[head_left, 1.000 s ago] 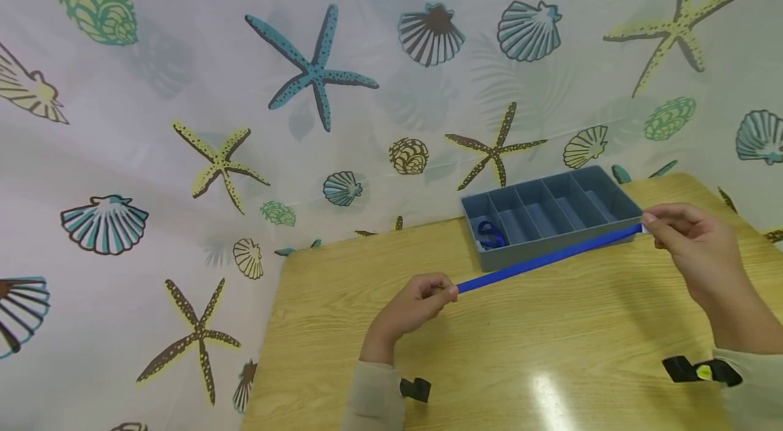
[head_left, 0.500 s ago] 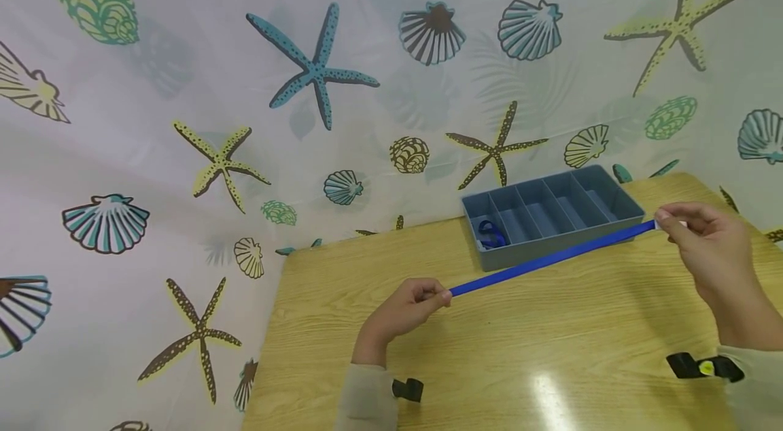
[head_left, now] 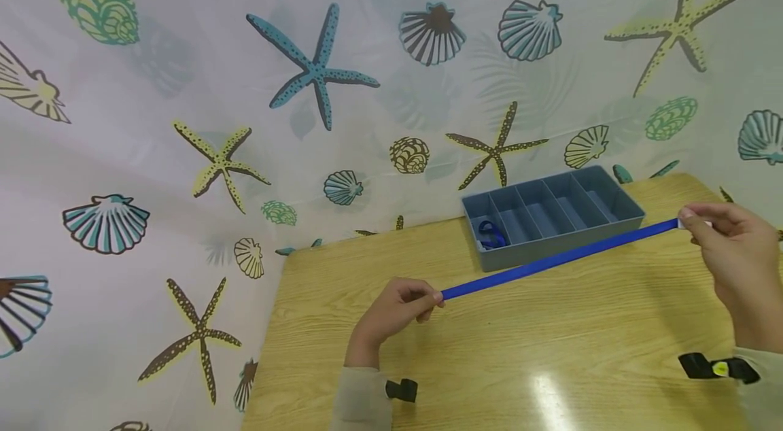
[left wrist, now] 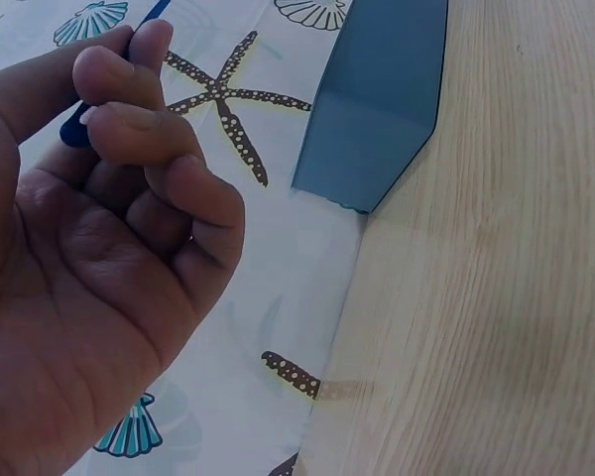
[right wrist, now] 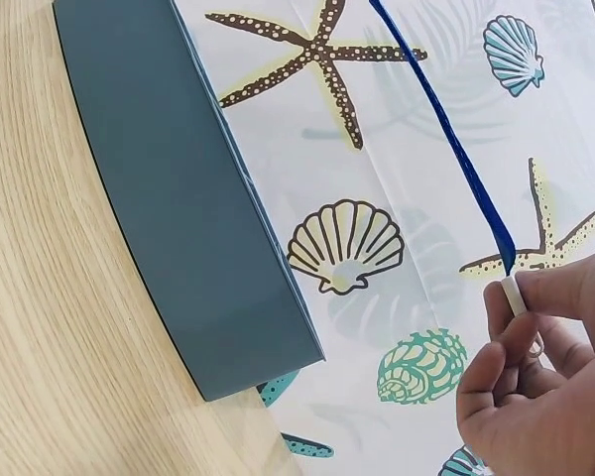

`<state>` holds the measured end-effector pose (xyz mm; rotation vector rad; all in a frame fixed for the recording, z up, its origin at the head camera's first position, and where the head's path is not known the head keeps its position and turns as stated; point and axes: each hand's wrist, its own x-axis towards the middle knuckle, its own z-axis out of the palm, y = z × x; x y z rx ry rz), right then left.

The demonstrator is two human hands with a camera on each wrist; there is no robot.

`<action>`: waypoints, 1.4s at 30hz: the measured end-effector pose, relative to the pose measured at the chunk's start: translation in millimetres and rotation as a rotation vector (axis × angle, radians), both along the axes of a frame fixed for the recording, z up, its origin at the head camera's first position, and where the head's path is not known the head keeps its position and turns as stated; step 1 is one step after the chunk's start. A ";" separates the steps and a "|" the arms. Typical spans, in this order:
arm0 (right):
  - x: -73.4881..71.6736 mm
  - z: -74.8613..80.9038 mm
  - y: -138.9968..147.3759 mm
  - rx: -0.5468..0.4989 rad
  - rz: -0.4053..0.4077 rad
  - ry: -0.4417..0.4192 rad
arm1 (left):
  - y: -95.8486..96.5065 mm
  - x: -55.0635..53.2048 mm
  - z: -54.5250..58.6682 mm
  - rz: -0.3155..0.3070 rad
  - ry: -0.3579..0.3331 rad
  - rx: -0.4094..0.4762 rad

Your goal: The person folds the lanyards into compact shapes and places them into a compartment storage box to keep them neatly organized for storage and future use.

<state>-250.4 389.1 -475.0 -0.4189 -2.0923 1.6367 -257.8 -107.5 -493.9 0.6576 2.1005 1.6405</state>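
A flat blue strap (head_left: 550,261) stretches taut on a slant between the two hands, above the table and in front of the tray. My left hand (head_left: 397,312) pinches its lower left end between thumb and fingers; in the left wrist view a rounded end of the strap (left wrist: 74,131) pokes out below the fingers. My right hand (head_left: 737,240) grips the other end, higher up, by a small white end piece (right wrist: 514,296). Most of that white piece is hidden by the fingers.
A grey-blue tray (head_left: 563,242) with several compartments stands at the back of the wooden table (head_left: 508,342). Another blue strap (head_left: 491,234) lies coiled in its leftmost compartment. Behind the table hangs a curtain (head_left: 367,227) printed with shells and starfish.
The hands have moved farther apart. My right hand has gone to the right, past the tray's corner, and my left hand slightly left. More of the strap shows between them.
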 end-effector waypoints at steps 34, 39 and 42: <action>-3.1 -3.8 -3.6 -0.190 -0.067 0.026 | -2.2 -4.1 -6.3 0.054 0.100 0.048; -2.7 -2.0 -25.8 -0.025 -0.053 -0.019 | 12.1 -5.2 -0.4 0.067 0.101 0.085; -0.7 1.2 -35.0 0.027 -0.010 -0.031 | 17.4 -4.9 1.9 0.073 0.103 0.097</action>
